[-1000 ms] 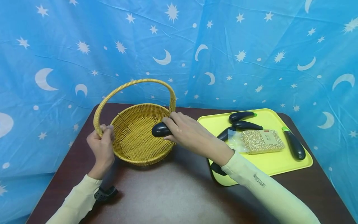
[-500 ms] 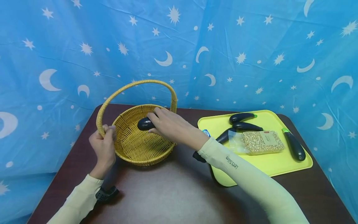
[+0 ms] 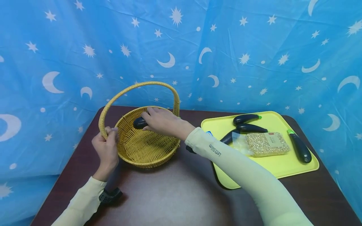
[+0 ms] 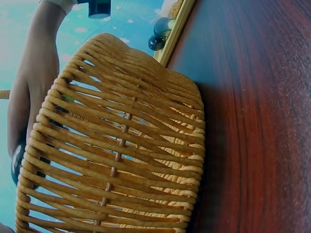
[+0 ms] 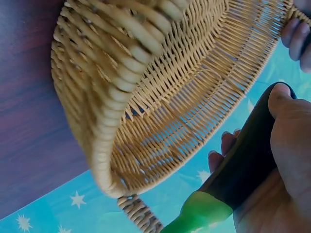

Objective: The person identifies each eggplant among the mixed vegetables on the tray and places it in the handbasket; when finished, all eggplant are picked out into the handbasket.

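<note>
A yellow wicker basket (image 3: 147, 147) with a tall arched handle stands on the left part of the table. My left hand (image 3: 107, 146) grips the lower left end of that handle. Over the basket's opening, my right hand (image 3: 164, 122) holds a dark eggplant (image 3: 139, 123). In the right wrist view the thumb and fingers wrap around the eggplant (image 5: 248, 155), whose green stem end (image 5: 204, 211) points to the bottom of the frame. From the left wrist view, the woven side (image 4: 116, 141) of the basket hides most of the right hand's hold.
At right lies a yellow tray (image 3: 263, 168) with several more eggplants (image 3: 300, 147) and a clear bag of corn kernels (image 3: 267, 144). A small blue-and-white packet (image 3: 209, 133) shows partly behind the right sleeve. A blue curtain (image 3: 181, 56) hangs behind the table (image 3: 169, 194).
My right hand has moved left with the eggplant, from the basket's right rim to over its inside. The left hand keeps its grip on the handle.
</note>
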The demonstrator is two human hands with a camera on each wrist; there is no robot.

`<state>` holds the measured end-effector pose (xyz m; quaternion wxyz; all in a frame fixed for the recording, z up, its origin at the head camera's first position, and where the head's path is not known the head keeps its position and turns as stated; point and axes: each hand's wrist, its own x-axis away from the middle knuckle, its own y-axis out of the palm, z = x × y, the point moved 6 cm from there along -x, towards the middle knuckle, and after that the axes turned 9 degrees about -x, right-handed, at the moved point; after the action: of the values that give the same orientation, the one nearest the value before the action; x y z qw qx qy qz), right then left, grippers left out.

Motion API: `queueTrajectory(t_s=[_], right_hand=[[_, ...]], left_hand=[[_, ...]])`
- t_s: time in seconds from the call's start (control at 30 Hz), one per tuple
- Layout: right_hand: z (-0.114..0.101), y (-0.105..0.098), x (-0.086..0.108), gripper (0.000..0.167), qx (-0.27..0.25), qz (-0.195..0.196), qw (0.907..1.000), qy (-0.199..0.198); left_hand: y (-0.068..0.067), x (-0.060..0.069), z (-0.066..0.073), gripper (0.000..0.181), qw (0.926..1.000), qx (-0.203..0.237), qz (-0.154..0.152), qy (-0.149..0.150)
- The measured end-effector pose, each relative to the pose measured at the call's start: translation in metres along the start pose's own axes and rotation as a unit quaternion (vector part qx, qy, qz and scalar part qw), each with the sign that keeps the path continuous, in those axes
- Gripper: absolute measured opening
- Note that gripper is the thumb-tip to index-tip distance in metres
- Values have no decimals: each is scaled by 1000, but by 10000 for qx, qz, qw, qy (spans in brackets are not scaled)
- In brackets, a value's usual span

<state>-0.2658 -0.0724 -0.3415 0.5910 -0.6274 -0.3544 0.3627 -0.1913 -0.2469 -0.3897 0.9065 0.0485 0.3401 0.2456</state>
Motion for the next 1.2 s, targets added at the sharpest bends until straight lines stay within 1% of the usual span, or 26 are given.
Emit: queueTrajectory(t_s=[0.1,0.2,0.3,0.4,0.53,0.7,0.97,1.03,1.2], right_hand=[[-1,4,-8,51,13,-116,9999,-43],[-1,6,-16,48,-147,-206,9997,-6],[-1,4,-26,47,-227,-239,9995,21],[0,4,-35,48,-184,-245,9995,67],[3,7,-45,48,-13,-322,9993,191],[8,16,-52,50,104,-506,9980,371],[20,26,-61,50,-135,-795,9935,804],[21,30,-63,52,-163,-846,9928,832],[22,38,-65,56,-156,-787,9941,729]], left_hand=[[0,2,-2,43,10000,-22,13,-19],[-1,3,-2,42,9999,-110,21,-22],[-1,2,-2,42,10000,-83,38,-29],[-1,1,-2,41,10000,-12,48,-15],[0,0,-3,40,10000,-35,22,1],[2,0,-4,41,10000,-40,-16,3],[5,-1,-4,43,9999,-52,-70,125],[5,0,-3,43,9999,-40,-60,131],[1,1,-1,43,9999,75,17,133]])
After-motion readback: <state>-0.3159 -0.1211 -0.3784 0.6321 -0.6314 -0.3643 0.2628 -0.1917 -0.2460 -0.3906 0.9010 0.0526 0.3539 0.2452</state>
